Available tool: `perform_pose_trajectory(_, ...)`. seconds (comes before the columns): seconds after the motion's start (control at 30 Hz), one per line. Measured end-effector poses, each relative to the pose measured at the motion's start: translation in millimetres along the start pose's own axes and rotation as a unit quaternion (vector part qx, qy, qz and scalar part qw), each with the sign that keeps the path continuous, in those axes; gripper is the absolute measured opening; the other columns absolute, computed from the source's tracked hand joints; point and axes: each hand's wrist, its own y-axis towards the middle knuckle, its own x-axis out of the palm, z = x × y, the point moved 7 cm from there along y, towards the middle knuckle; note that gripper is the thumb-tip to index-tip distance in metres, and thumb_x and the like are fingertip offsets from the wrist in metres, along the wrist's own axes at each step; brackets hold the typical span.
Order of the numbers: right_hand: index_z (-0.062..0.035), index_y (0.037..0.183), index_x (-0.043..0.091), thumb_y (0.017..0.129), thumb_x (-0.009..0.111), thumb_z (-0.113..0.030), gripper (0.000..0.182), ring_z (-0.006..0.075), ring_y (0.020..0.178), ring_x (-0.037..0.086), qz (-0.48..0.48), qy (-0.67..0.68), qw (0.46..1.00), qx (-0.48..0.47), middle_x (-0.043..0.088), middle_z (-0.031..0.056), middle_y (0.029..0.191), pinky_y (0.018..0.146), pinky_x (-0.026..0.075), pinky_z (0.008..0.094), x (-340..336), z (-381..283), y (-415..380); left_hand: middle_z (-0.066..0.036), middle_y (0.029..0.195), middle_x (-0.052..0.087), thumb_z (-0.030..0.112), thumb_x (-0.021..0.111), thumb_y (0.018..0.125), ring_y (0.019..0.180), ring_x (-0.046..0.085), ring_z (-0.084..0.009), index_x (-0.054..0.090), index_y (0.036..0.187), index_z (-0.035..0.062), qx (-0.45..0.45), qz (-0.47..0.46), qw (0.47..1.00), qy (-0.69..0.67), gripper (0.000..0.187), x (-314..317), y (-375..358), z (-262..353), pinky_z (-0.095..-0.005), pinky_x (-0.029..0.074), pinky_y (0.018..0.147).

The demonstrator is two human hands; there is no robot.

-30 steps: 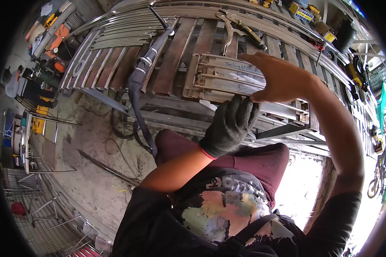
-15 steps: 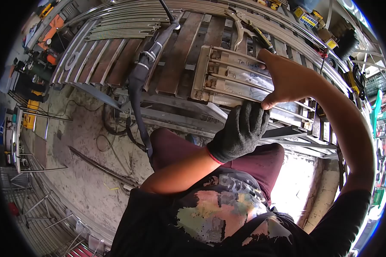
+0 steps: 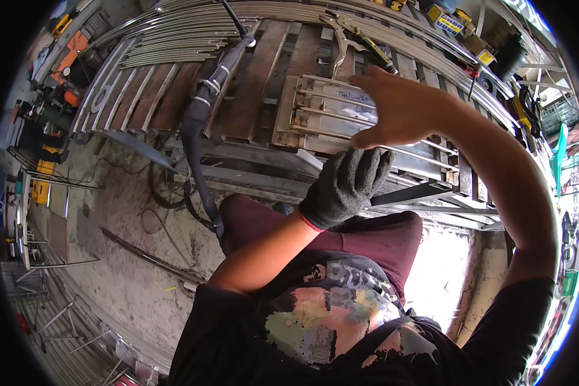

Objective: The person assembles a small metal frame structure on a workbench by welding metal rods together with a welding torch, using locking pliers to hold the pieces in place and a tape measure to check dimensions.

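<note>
My right hand [image 3: 405, 110] is bare and held over a rectangular jig, its thumb and fingers spread in a wide curve with nothing between them. My left hand [image 3: 350, 183], in a dark grey knit glove with a red cuff, is at the jig's near edge, just below the right thumb. Its fingers are together and bent; whatever they grip is hidden. Several thin metal rods [image 3: 331, 114] lie lengthwise across the jig [image 3: 283, 122]. Under them is a pale plate [image 3: 347, 103] with handwriting, "Taillight L300". A locking clamp [image 3: 338, 42] lies beyond the jig.
The slatted metal bench [image 3: 254, 83] carries a bundle of rods [image 3: 180, 38] at the back left. A dark sleeved cable [image 3: 196, 125] hangs over its front edge. Boxes [image 3: 445, 20] stand at the back right. Long metal bars [image 3: 151, 254] lie on the floor.
Both hands have moved left along the jig. My right fingers have spread a little wider and lifted off the rods. The whole view has shifted slightly.
</note>
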Motion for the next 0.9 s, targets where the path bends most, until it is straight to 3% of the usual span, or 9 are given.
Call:
perform_pose_trajectory(0.13, 0.0172, 0.136, 0.050, 0.076, 0.083, -0.047, 0.094, 0.0429, 0.116, 0.067, -0.080, -0.038, 0.994, 0.058, 0.062, 0.0304, 0.126, 0.099, 0.056, 0.0478, -4.2, -31.1, 12.9, -0.007, 0.159, 0.047, 0.028, 0.057, 0.100, 0.142, 0.045, -0.0328, 0.062, 0.148, 0.0259, -0.015, 0.037, 0.993, -0.109, 0.048, 9.8, -9.7, -2.9, -0.0471, 0.043, 0.112)
perform_pose_trajectory(0.17, 0.0201, 0.117, 0.059, 0.078, 0.080, -0.038, 0.073, 0.0441, 0.108, 0.070, -0.089, -0.031, 0.994, 0.052, 0.065, 0.0323, 0.114, 0.091, 0.060, 0.0474, -8.1, -37.0, 14.0, -0.007, 0.159, 0.049, 0.030, 0.056, 0.102, 0.145, 0.044, -0.0319, 0.062, 0.149, 0.0271, -0.021, -0.003, 0.989, -0.148, 0.048, 10.6, -10.9, -1.9, -0.0472, 0.042, 0.114)
perform_pose_trajectory(0.27, 0.0213, 0.109, 0.063, 0.079, 0.074, -0.025, 0.057, 0.0457, 0.102, 0.072, 0.007, -0.083, 0.990, 0.111, 0.063, 0.0366, 0.109, 0.086, 0.062, 0.0465, 13.2, -43.6, 20.9, -0.008, 0.157, 0.050, 0.033, 0.056, 0.103, 0.142, 0.048, -0.0324, 0.060, 0.150, 0.0250, -0.017, 0.039, 0.999, -0.031, 0.048, 9.0, -8.9, 1.7, -0.0480, 0.045, 0.110)
perform_pose_trajectory(0.3, 0.0038, 0.087, 0.074, 0.064, 0.070, -0.011, 0.027, 0.0389, 0.085, 0.071, 0.125, -0.132, 0.978, 0.101, 0.071, 0.0227, 0.093, 0.071, 0.057, 0.0485, 29.3, -39.8, 30.3, -0.008, 0.157, 0.050, 0.032, 0.055, 0.103, 0.140, 0.049, -0.0328, 0.058, 0.151, 0.0236, -0.014, 0.049, 0.999, -0.015, 0.049, 10.2, -9.7, 3.3, -0.0481, 0.047, 0.108)
perform_pose_trajectory(0.4, 0.0023, 0.091, 0.073, 0.065, 0.072, -0.011, 0.029, 0.0372, 0.083, 0.069, 0.031, -0.169, 0.982, 0.077, 0.070, 0.0207, 0.088, 0.074, 0.056, 0.0497, 19.1, -56.0, 28.8, -0.011, 0.158, 0.045, 0.030, 0.054, 0.105, 0.136, 0.052, -0.0354, 0.054, 0.153, 0.0180, -0.013, 0.085, 0.995, -0.043, 0.049, 20.4, -12.0, 4.3, -0.0488, 0.052, 0.102)
perform_pose_trajectory(0.5, -0.0042, 0.088, 0.074, 0.076, 0.072, -0.015, 0.016, 0.0320, 0.081, 0.066, 0.233, -0.343, 0.869, 0.271, 0.066, 0.0133, 0.078, 0.075, 0.052, 0.0481, 54.1, -46.3, 49.7, -0.004, 0.154, 0.050, 0.042, 0.057, 0.102, 0.135, 0.053, -0.0306, 0.061, 0.145, 0.0237, -0.063, 0.179, 0.982, 0.002, 0.047, 20.5, -8.9, 3.7, -0.0471, 0.049, 0.106)
perform_pose_trajectory(0.57, -0.0045, 0.088, 0.074, 0.077, 0.072, -0.016, 0.016, 0.0312, 0.081, 0.065, 0.257, -0.352, 0.857, 0.275, 0.067, 0.0131, 0.078, 0.075, 0.052, 0.0475, 56.1, -47.0, 51.1, -0.005, 0.154, 0.050, 0.042, 0.058, 0.102, 0.133, 0.054, -0.0310, 0.061, 0.146, 0.0231, -0.072, 0.174, 0.982, -0.011, 0.048, 21.9, -7.7, 5.9, -0.0478, 0.048, 0.106)
perform_pose_trajectory(0.8, -0.0031, 0.090, 0.075, 0.076, 0.073, -0.015, 0.019, 0.0303, 0.082, 0.066, 0.154, -0.314, 0.914, 0.205, 0.067, 0.0131, 0.081, 0.071, 0.052, 0.0464, 54.4, -42.8, 47.9, -0.006, 0.150, 0.052, 0.038, 0.055, 0.101, 0.126, 0.057, -0.0307, 0.061, 0.146, 0.0215, -0.055, 0.158, 0.985, -0.040, 0.048, 21.5, -5.6, 3.5, -0.0500, 0.050, 0.100)
perform_pose_trajectory(0.9, 0.0104, 0.087, 0.072, 0.074, 0.072, -0.013, 0.027, 0.0431, 0.091, 0.070, 0.048, -0.204, 0.972, 0.110, 0.064, 0.0312, 0.099, 0.077, 0.060, 0.0475, 29.4, -54.1, 35.0, -0.006, 0.148, 0.053, 0.037, 0.054, 0.101, 0.125, 0.058, -0.0305, 0.061, 0.145, 0.0216, -0.054, 0.144, 0.988, -0.025, 0.048, 17.9, -4.7, 2.3, -0.0494, 0.051, 0.095)
